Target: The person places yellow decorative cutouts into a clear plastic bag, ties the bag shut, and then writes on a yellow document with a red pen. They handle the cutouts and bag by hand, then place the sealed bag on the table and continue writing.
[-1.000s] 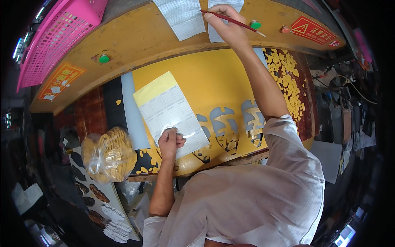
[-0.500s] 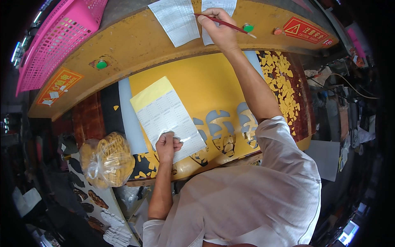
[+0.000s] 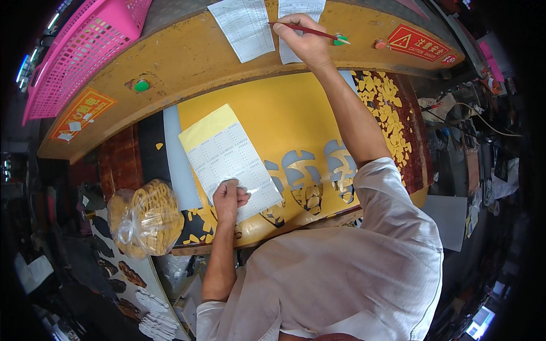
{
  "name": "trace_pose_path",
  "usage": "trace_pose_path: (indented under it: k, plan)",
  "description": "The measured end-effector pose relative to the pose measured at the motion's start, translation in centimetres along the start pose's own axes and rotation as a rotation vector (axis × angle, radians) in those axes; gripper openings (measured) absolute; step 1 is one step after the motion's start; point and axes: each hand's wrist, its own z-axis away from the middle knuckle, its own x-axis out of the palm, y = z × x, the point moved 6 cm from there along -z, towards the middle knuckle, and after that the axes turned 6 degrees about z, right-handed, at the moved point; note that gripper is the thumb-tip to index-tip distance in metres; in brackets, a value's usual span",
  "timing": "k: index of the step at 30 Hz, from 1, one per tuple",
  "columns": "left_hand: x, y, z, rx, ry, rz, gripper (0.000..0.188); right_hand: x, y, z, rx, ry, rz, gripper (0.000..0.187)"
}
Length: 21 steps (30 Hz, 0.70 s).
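Note:
My right hand (image 3: 307, 42) pinches a dark red pencil (image 3: 321, 34), its dark tip at the right edge of a printed paper form (image 3: 244, 31). The form is up on a mustard-yellow machine beam, and a second paper slip (image 3: 293, 54) hangs partly behind my hand. Lower left, my left hand (image 3: 230, 196) is closed on the lower part of a white sheet of printed labels (image 3: 227, 150) with a yellow top strip. The sheet is above a yellow material sheet (image 3: 273, 108) with several shoe-shaped cut-outs (image 3: 304, 182) along its near side.
The beam (image 3: 187, 62) spans the far side, with a green button (image 3: 141, 85) and warning stickers (image 3: 420, 42). A pink basket (image 3: 79, 62) stands far left. A clear bag of yellow pieces (image 3: 148, 219) sits at the near left. Loose yellow scraps (image 3: 384, 108) lie at right.
The pencil has tilted slightly, its pale rear end now higher, while its dark tip stays at the form's edge. My left hand and the label sheet look nearly unchanged.

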Motion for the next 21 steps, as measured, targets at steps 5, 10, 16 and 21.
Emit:
trace_pose_path:
  k: [5, 10, 16, 21]
  plan:
    - [0.11, 0.16, 0.09, 0.002, -0.004, -0.001, 0.022, -0.12, -0.51, 0.09, -0.013, 0.008, 0.037, 0.023]
    - [0.12, 0.25, 0.16, 0.012, -0.003, 0.008, 0.022, -0.09, 0.10, -0.02, 0.013, -0.011, -0.016, 0.021]
    - [0.16, 0.32, 0.23, 0.002, 0.001, 0.005, 0.021, -0.26, -0.11, 0.01, -0.019, -0.013, 0.057, 0.019]
    - [0.13, 0.29, 0.25, -0.002, 0.007, -0.001, 0.022, -0.55, -0.49, 0.02, -0.047, -0.030, 0.130, 0.017]
